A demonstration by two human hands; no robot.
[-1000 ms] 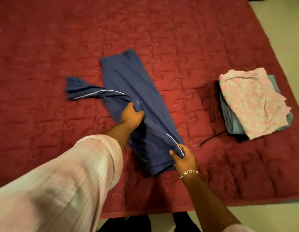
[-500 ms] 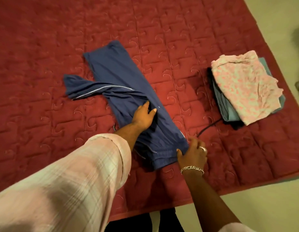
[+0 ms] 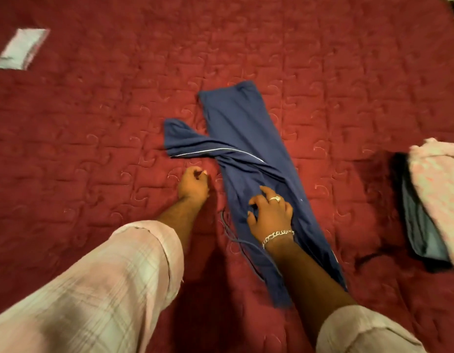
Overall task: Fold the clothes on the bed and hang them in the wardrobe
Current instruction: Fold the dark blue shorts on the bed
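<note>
Head view: blue trousers (image 3: 248, 154) lie lengthwise on the red bed (image 3: 93, 123), one leg twisted left, unfolded. Right hand (image 3: 270, 215) presses them open-palmed, grasping nothing; left hand (image 3: 192, 187) rests loosely curled on the quilt beside them. Folded pile (image 3: 432, 200) sits right; hanging remains. Half a second earlier, both hands held the waistband.

Left hand (image 3: 192, 187) loosely curled, knuckles up; right hand (image 3: 270, 214) spread, palm down, fingers bent.
</note>
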